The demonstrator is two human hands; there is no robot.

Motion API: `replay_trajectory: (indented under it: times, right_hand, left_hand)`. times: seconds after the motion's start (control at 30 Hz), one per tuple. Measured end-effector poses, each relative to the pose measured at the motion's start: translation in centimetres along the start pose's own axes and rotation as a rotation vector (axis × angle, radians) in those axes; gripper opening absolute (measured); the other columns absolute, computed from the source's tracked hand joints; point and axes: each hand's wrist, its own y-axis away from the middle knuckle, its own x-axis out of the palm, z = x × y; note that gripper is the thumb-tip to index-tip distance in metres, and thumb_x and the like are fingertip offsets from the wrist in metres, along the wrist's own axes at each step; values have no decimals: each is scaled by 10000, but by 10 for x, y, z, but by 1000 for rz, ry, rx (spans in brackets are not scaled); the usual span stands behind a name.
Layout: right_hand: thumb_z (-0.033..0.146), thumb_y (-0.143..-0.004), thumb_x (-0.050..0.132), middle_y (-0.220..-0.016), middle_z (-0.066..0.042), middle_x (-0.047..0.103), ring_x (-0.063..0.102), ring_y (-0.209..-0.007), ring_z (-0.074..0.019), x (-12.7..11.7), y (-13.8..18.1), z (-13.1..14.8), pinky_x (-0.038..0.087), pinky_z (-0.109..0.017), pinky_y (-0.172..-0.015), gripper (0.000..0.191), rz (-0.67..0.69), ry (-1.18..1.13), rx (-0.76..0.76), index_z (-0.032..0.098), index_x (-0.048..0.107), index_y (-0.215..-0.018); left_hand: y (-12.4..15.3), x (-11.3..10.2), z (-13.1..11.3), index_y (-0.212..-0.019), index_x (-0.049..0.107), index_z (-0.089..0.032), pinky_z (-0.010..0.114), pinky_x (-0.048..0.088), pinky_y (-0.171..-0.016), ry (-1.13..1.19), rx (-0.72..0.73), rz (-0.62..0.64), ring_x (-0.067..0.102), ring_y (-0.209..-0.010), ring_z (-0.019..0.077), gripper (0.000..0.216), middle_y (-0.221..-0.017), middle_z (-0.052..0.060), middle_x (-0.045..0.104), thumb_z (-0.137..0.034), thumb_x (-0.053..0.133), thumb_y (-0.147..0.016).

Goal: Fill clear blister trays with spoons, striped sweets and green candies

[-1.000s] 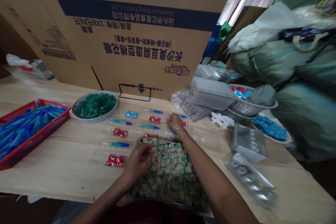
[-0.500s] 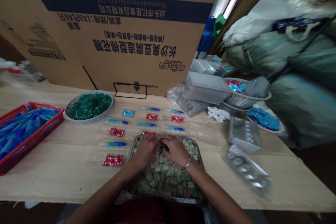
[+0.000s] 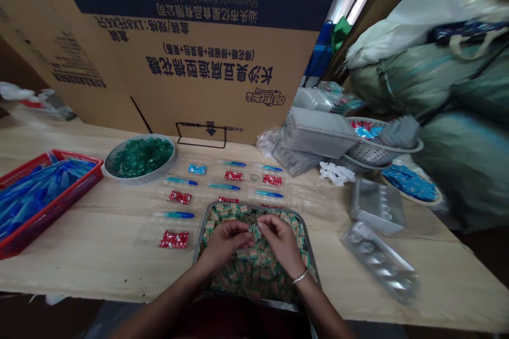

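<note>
A metal tray [image 3: 308, 246] full of small green-and-tan wrapped-looking pieces [image 3: 260, 275] lies in front of me. Above it, my left hand [image 3: 227, 241] and my right hand [image 3: 281, 241] meet with fingertips pinched. Between them is a small pale-green piece [image 3: 255, 231], gripped from both sides; its exact kind is too small to make out. Just beyond the tray, clear plastic blister trays [image 3: 207, 196] hold blue pens [image 3: 181, 181] and red packets with white spots [image 3: 174, 239]. One packet [image 3: 197, 169] there is light blue.
At the left stand a red basket [image 3: 75, 190] of blue pens and a pale round basket [image 3: 149, 177] of green pieces. A large cardboard box [image 3: 207, 63] rises behind. Stacked clear trays [image 3: 318, 130], grey baskets [image 3: 397, 151] and empty plastic trays [image 3: 377, 259] occupy the right.
Both hands have drawn back from the far part of the tray and lifted slightly. A pale-green piece now shows between the fingertips. The view has shifted a little.
</note>
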Motion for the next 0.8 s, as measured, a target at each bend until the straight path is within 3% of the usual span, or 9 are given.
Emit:
replay_trajectory:
  times: [0.1, 0.33, 0.47, 0.63, 0.8]
  right_hand:
    - [371, -850, 545, -755, -37, 644, 595, -698, -171, 4, 10, 8, 482, -268, -640, 210, -94, 82, -97, 191, 649, -820]
    - [245, -888, 519, -915, -53, 650, 615, -860, -176, 5, 23, 20, 505, -280, -737, 166, 34, 214, -267, 219, 664, -963]
    - [212, -912, 470, -883, -48, 657, 621, -839, -169, 7, 27, 19, 502, -278, -741, 188, -14, 267, -319, 218, 653, -950]
    - [207, -934, 426, -918, -55, 663, 627, -875, -172, 7, 31, 16, 514, -286, -759, 231, 10, 341, -343, 221, 643, -1012]
    - [237, -959, 371, -1006, -97, 671, 640, -928, -216, 10, 39, 6, 529, -350, -799, 292, 13, 566, -486, 208, 610, -1123]
  left_hand:
    - [2, 4, 1, -716, 683, -169, 270, 497, -639, 61, 3, -10, 616, -585, 143, 270, -647, 0, 679, -349, 787, -544]
    - [8, 3, 6, -712, 684, -161, 230, 475, -587, 94, 92, -166, 577, -608, 127, 299, -675, 3, 665, -380, 796, -541]
    - [11, 3, 9, -721, 670, -159, 229, 470, -573, 173, 21, -164, 552, -566, 106, 361, -663, -13, 651, -385, 826, -486]
    - [12, 5, 9, -694, 654, -154, 218, 450, -566, 174, 33, -143, 535, -570, 98, 344, -644, -19, 626, -366, 827, -485]
    - [13, 6, 7, -686, 646, -153, 208, 430, -529, 148, 45, -158, 516, -546, 94, 313, -635, -20, 615, -334, 806, -486]
